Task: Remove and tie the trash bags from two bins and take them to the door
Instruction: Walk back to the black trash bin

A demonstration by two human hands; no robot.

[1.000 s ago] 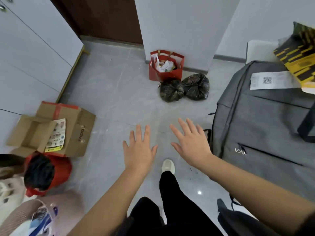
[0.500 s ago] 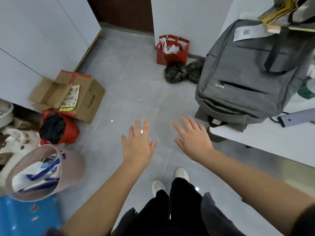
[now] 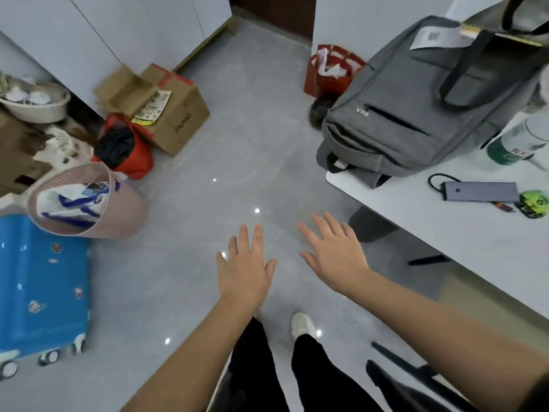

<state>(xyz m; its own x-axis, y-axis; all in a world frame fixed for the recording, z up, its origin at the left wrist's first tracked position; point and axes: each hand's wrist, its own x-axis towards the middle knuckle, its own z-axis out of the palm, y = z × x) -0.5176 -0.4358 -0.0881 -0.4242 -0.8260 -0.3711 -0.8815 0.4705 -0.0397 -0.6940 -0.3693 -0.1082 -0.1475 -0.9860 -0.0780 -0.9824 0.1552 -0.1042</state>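
Observation:
Both of my hands hover flat over the grey floor with fingers spread and nothing in them: my left hand (image 3: 245, 267) and my right hand (image 3: 332, 252) beside it. A tied black trash bag (image 3: 319, 110) lies on the floor by the far wall, mostly hidden behind the grey backpack (image 3: 416, 108). A red paper bag (image 3: 329, 71) full of white waste stands just behind it. A pink mesh bin (image 3: 86, 200) holding white and blue items leans at the left. The dark door (image 3: 273, 10) shows at the top.
A white table (image 3: 475, 239) at the right carries the backpack, a bottle, a grey hub and a green object. A blue suitcase (image 3: 41, 286), a cardboard box (image 3: 166, 111), a red bag with black contents (image 3: 124, 147) and a basin crowd the left. White cabinets line the left wall.
The view has drawn back from the far wall and door: the black bags and red bag look farther and partly hidden behind the backpack. Both hands stay spread and empty.

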